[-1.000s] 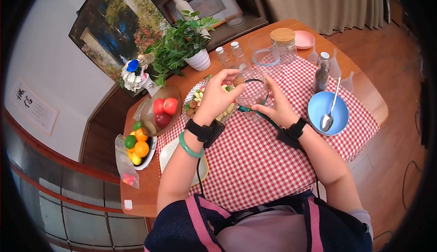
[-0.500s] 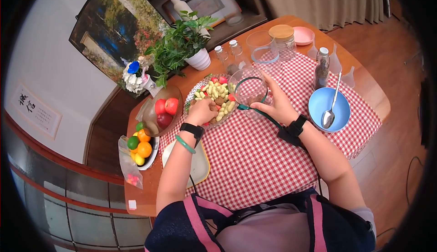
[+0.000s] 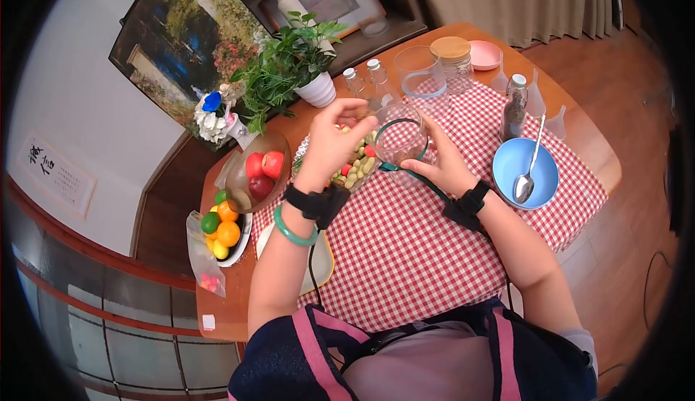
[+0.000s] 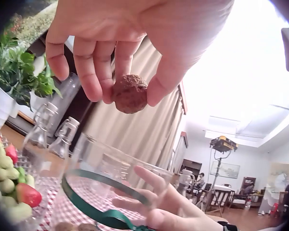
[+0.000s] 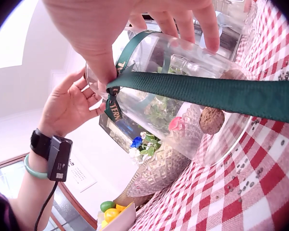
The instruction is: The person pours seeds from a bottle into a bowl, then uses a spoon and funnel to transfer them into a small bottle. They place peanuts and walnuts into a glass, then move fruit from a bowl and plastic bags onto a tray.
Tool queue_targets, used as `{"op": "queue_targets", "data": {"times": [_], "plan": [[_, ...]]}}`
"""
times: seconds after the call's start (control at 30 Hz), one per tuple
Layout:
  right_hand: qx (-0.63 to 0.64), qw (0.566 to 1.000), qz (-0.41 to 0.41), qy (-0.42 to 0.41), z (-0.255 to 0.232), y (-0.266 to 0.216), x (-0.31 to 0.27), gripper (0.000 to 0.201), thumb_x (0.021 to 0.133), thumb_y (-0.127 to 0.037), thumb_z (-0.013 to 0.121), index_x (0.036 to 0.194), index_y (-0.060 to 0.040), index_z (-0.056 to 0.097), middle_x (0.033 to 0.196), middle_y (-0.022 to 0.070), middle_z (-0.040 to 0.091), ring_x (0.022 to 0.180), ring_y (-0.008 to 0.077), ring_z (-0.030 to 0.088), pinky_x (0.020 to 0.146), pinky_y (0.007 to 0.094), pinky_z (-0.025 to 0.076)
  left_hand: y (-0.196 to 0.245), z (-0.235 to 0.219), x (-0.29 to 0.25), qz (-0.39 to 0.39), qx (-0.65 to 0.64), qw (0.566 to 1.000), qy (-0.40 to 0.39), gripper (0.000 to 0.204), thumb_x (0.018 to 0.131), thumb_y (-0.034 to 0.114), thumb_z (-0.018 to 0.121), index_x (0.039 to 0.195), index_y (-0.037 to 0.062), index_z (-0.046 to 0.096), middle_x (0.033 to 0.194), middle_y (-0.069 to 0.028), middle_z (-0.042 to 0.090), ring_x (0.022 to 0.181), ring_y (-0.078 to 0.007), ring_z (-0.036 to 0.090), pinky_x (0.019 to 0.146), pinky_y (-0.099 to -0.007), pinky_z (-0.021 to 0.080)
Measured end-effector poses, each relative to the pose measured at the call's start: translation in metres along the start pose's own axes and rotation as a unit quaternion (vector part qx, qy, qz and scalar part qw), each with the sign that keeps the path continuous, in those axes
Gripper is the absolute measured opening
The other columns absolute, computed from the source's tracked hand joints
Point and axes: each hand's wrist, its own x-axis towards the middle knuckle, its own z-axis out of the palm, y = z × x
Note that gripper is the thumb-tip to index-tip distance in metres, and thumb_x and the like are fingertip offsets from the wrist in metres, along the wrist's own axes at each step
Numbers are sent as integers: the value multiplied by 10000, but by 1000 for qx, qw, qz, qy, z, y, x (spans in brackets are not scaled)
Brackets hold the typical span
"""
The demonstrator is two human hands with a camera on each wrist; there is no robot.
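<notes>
In the left wrist view my left hand (image 4: 135,29) pinches a brown walnut (image 4: 130,94) between thumb and fingertips, above the rim of a clear jar (image 4: 82,159) with a green ribbon (image 4: 94,204). My right hand (image 3: 447,167) grips the side of that jar (image 3: 399,137), thumb near the bow. Through the jar wall in the right wrist view, a walnut (image 5: 212,120) lies near the bottom. Left of the jar, partly behind my left hand (image 3: 333,144), is a glass bowl of peanuts (image 3: 355,173) and red pieces.
A blue bowl (image 3: 543,192) with a spoon (image 3: 524,184) and a dark-filled bottle (image 3: 515,111) stand at the right. Glass bottles (image 3: 379,82), another jar (image 3: 420,72) and a lidded jar (image 3: 452,64) are at the back. Fruit bowls (image 3: 235,187) lie left. Dark grains (image 5: 241,185) dot the cloth.
My left hand has come up from the nut bowl to beside the jar's rim, now pinching a walnut. My right hand keeps its grip, with the jar nearly in place.
</notes>
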Motion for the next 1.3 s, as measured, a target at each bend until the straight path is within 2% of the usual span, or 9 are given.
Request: {"op": "queue_targets", "data": {"times": [0.27, 0.4, 0.5, 0.6, 0.73, 0.83, 1.0, 1.13, 1.3], "plan": [[-5, 1000, -5, 7, -3, -3, 0, 913, 724, -287, 791, 1405, 32, 274, 1390, 235, 388, 1302, 323, 391, 1081, 382, 327, -19, -3, -3, -35, 50, 998, -4, 376, 834, 219, 692, 1105, -28, 608, 935, -81, 656, 901, -150, 605, 825, -296, 479], [-26, 1000, 1, 6, -3, -2, 0, 919, 725, -317, 789, 1404, 32, 277, 1391, 236, 388, 1301, 326, 391, 1080, 384, 326, -57, -36, -22, -130, 355, 919, -107, 336, 722, 239, 749, 981, 42, 664, 824, -74, 664, 775, -178, 639, 728, -307, 502], [-19, 1000, 5, 2, -3, -4, 0, 924, 723, -322, 791, 1404, 31, 277, 1395, 236, 384, 1303, 325, 388, 1081, 386, 325, -75, -40, -41, -222, 365, 890, -162, 375, 656, 255, 784, 959, 67, 668, 818, -66, 663, 761, -194, 643, 706, -308, 503], [-11, 1000, 19, -1, -4, -6, 0, 926, 721, -322, 792, 1405, 31, 276, 1395, 235, 383, 1305, 323, 386, 1082, 385, 324, -91, -37, -49, -211, 381, 878, -201, 402, 610, 303, 750, 950, 100, 681, 863, -105, 688, 848, -269, 661, 777, -366, 513], [0, 1000, 29, -3, -3, -5, -1, 923, 723, -319, 791, 1404, 32, 276, 1394, 233, 385, 1307, 322, 383, 1082, 380, 324, -96, -33, -47, -211, 399, 868, -208, 389, 608, 307, 736, 937, 105, 688, 862, -85, 694, 836, -255, 663, 742, -365, 506], [-6, 1000, 4, 1, -3, -3, -1, 921, 728, -320, 787, 1405, 32, 272, 1392, 233, 386, 1306, 322, 384, 1082, 378, 323, -109, -37, -45, -194, 335, 906, -170, 371, 628, 308, 740, 934, 107, 688, 832, -66, 692, 812, -212, 662, 729, -345, 493], [-12, 1000, 18, -4, -4, -7, 0, 915, 729, -292, 791, 1406, 31, 267, 1390, 231, 389, 1303, 324, 389, 1083, 379, 323, -45, -29, -16, -42, 60, 997, 21, 329, 758, 152, 733, 1037, 6, 642, 900, -38, 654, 792, -102, 585, 714, -261, 484], [12, 1000, 20, -7, -3, -9, 0, 906, 729, -269, 792, 1407, 25, 268, 1388, 230, 391, 1303, 322, 390, 1086, 380, 321, 7, 2, -8, -4, 14, 1000, 9, 384, 778, 157, 735, 1113, 9, 618, 958, -32, 628, 890, -105, 561, 810, -254, 460], [41, 999, 7, -2, -1, 0, 0, 917, 721, -280, 797, 1405, 29, 271, 1388, 228, 392, 1302, 319, 391, 1082, 377, 326, 0, 19, -6, 5, -1, 1000, -28, 466, 785, 195, 748, 1166, -12, 579, 972, -78, 631, 927, -136, 589, 832, -272, 467]]}}
